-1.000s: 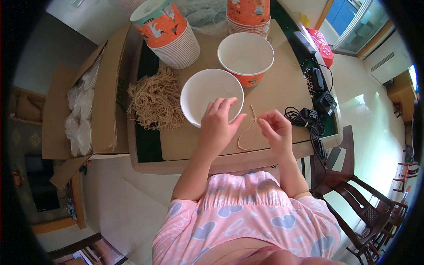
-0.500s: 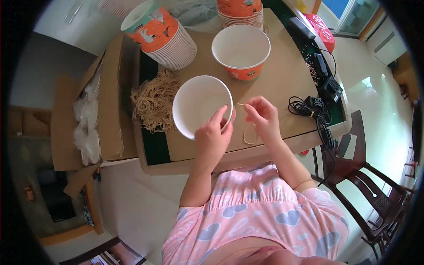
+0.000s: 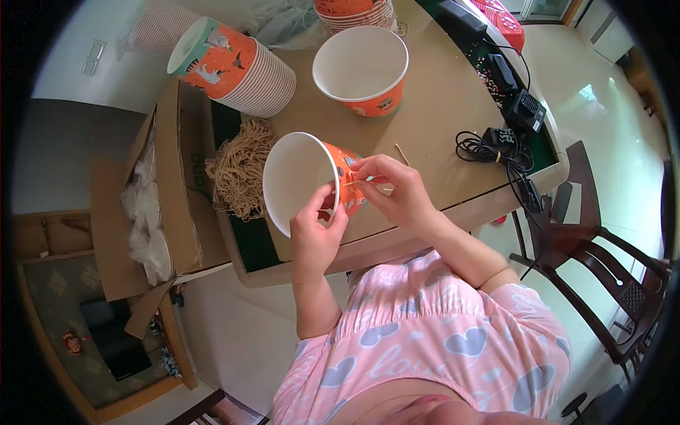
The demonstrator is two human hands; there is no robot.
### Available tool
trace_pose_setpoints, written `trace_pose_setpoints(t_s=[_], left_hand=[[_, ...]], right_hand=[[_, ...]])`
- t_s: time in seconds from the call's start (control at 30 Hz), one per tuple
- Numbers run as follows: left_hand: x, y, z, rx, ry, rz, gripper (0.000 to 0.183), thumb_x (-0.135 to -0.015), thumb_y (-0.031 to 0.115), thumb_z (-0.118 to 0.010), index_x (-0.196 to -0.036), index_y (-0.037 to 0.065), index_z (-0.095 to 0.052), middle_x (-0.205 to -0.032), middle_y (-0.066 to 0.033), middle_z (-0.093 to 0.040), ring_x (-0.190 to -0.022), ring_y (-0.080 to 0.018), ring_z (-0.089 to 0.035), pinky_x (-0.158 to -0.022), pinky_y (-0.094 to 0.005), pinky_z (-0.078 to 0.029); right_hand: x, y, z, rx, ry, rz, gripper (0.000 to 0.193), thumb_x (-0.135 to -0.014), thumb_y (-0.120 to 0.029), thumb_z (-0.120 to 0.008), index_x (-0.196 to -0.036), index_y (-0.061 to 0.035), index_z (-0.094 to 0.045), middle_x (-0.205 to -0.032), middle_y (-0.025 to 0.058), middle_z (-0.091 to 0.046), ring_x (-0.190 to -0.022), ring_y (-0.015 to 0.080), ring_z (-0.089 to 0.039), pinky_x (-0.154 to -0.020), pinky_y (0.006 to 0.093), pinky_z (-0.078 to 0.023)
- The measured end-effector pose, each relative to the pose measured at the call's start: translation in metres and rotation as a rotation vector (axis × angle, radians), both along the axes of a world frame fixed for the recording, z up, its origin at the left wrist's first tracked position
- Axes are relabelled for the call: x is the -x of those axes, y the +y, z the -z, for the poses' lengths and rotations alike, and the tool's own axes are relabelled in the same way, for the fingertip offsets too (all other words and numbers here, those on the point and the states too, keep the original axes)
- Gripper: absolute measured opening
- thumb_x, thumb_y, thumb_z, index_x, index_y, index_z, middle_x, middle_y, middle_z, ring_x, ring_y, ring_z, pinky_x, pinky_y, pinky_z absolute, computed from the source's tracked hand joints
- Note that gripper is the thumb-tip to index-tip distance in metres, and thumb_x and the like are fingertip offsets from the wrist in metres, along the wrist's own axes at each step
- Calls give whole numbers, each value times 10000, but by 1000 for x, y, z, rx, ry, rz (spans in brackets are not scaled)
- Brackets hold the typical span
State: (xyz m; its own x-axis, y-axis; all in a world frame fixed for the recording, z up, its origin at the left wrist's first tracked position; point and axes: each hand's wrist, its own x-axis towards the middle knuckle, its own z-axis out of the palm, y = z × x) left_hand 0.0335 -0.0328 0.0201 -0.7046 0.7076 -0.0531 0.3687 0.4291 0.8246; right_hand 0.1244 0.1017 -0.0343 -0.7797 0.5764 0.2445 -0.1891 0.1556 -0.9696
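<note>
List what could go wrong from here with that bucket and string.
The tilted bucket might slip, as the left hand holds it near the rim. The thin string could escape the right hand, which pinches it between fingertips. The loose string pile beside the bucket may snag.

Pale glossy floor (image 3: 602, 134) is stretching down the right side, catching a bright glare high up. A dark wooden chair (image 3: 570, 234) is standing just beside the table (image 3: 489, 206), whose light rim is curving around a dark green top. Upper left: whitish panel (image 3: 64, 64) with a handle (image 3: 92, 58) is meeting a grey surface (image 3: 85, 149). Lower left: wooden frame (image 3: 142, 399) is edging a patterned, dull panel. Top right, partly cut off: glass-paned doorway (image 3: 542, 8) is showing.
</note>
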Motion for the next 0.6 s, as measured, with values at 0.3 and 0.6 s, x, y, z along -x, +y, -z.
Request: trace_pose_setpoints(t_s=[0.3, 0.6], left_hand=[[-1, 3, -3, -5, 16, 48, 387, -830, -7, -582, -1217, -6, -567, -913, -67, -673, -792, -107, -628, -740, -256, -502], [-4, 6, -4, -17, 2, 58, 396, -829, -10, -585, -1225, -2, -562, -893, -65, -670, -791, -115, -632, -735, -264, -507]], right_hand=[[2, -1, 1, -57, 57, 111, 115, -830, -48, -664, -902, -9, -582, -917, 100, -640, -804, 221, -654, -689, 309, -550], [2, -1, 1, -129, 55, 134, 107, -825, -45, -655, -898, -14, -583, -899, 100, -638, -788, 236, -654, -684, 311, -548]])
